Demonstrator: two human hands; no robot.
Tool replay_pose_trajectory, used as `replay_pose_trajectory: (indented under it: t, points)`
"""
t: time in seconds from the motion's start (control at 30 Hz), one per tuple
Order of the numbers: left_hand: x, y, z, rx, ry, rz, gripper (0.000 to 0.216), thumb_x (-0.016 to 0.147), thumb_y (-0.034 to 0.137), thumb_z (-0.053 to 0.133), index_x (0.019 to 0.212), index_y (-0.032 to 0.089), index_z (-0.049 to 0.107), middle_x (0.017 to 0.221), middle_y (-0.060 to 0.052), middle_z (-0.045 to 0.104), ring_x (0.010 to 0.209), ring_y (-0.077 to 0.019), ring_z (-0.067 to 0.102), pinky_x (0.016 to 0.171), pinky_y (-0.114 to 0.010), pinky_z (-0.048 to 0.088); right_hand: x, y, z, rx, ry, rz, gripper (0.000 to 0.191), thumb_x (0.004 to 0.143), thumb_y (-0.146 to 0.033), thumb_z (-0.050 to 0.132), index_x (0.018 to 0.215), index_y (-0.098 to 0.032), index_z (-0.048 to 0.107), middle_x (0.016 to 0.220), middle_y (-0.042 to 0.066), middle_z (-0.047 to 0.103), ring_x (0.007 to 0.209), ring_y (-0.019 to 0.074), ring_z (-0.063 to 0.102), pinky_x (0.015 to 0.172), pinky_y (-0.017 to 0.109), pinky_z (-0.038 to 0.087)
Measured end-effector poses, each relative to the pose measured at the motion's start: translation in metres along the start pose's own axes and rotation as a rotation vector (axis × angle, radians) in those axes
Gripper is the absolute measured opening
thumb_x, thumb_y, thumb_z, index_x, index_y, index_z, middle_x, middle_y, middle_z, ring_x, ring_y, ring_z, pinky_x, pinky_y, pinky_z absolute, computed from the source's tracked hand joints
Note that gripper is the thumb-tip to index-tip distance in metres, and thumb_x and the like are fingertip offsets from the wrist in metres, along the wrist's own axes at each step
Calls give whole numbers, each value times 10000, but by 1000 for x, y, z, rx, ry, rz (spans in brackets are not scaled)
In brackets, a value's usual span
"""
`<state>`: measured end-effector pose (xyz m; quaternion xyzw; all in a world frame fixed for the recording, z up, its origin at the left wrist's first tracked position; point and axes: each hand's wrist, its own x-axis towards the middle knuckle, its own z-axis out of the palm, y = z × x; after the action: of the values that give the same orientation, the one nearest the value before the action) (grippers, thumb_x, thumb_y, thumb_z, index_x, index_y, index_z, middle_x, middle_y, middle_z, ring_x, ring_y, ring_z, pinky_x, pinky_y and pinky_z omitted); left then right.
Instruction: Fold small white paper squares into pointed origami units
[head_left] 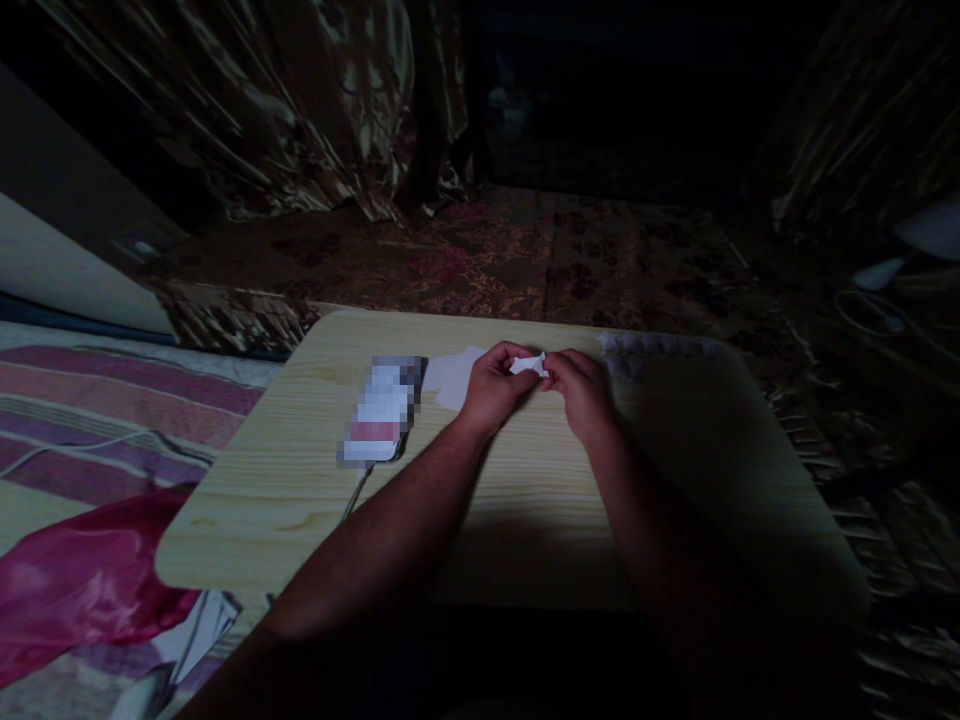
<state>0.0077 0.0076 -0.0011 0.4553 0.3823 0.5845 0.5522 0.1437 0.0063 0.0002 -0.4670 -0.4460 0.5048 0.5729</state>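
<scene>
Between my hands, above the far middle of the wooden table (540, 480), is a small folded piece of white paper (528, 365). My left hand (495, 380) pinches its left side with thumb and fingers. The fingers of my right hand (577, 383) are closed on its right end. Flat white paper sheets (452, 378) lie just left of my left hand, partly hidden by it. Small pale folded pieces (652, 346) sit in rows at the far right edge of the table, beyond my right hand.
A phone (381, 410) with a blurred screen lies left of my left forearm, a white cable (355, 492) running from its near end. On the left is a striped bed cover (112, 400) with a pink cloth (90, 580). Patterned curtains (360, 100) hang behind the table.
</scene>
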Motion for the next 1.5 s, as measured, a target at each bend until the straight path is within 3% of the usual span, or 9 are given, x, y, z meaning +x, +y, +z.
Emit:
replay_pose_trajectory:
  t: [0.5,1.0,1.23,1.5]
  points:
    - [-3,-2,-1,160,-140,84,203,641,213,818,805,178,704,786,-13,704,706,-132,602,681,-251,459,3,2,-2,36,57,0,123,648,-305,656,608,-219,578,559,-51,488,582,122,468,550,256,403]
    - [-2,-4,0,143,-123,106,205,639,194,812,815,177,706,789,-15,704,703,-128,593,685,-254,451,4,2,1,16,123,40,136,654,-326,649,616,-219,573,544,-47,522,512,115,483,492,263,449]
    - [2,-1,0,-30,23,5,287,616,208,826,860,173,681,758,8,708,627,-102,582,620,-234,447,0,-3,1,70,58,32,138,682,-326,681,674,-195,640,596,-35,594,519,108,511,512,259,457]
    - [4,3,0,-136,97,-62,310,586,188,825,846,165,656,670,21,685,535,-88,557,546,-221,430,-2,1,3,-91,16,-42,123,697,-306,697,723,-195,651,541,-55,580,510,111,536,548,254,438]
